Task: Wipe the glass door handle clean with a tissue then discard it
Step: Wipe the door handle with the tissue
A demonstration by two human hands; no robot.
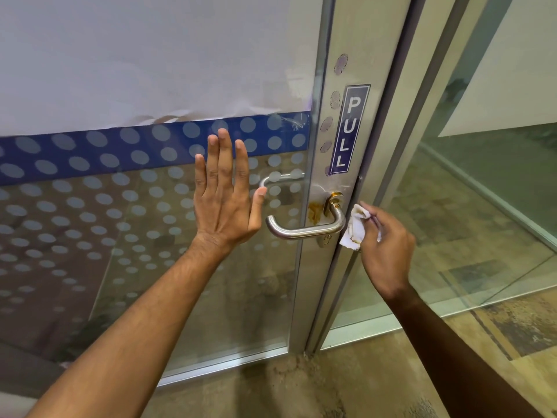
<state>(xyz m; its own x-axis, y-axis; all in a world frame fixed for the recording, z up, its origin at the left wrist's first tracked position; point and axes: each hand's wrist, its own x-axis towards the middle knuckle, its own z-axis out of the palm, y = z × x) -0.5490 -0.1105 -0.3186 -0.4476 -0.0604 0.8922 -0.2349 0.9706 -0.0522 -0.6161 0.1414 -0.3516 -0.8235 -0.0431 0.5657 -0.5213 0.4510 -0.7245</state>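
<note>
The metal door handle (304, 229) sticks out from the aluminium frame (313, 267) of the glass door (144, 236), its lever running left from the round base and curving at the free end. Brown, rust-coloured smears (315, 214) mark the frame just left of the base, and the base itself shows a yellowish stain.

Just right of the handle, the right hand (387, 251) pinches a crumpled white tissue (355, 226) between thumb and fingertips, the fingers curled closed around it. The tissue carries brownish marks and sits right beside the bend of the handle; whether it actually touches the metal cannot be told.

The left hand (224, 197) is flat and fully open against the glass left of the handle, fingers spread and pointing up, holding nothing. Its thumb tip lies near the lever's free end.

Above the handle, a blue sticker reading PULL (349, 131) runs down the frame. The glass carries a dark blue band (90, 152) and rows of frosted dots, with white sheeting (135, 55) covering the upper part. To the right stands another glass panel (482, 191), and below is a mottled brown floor (331, 387).
</note>
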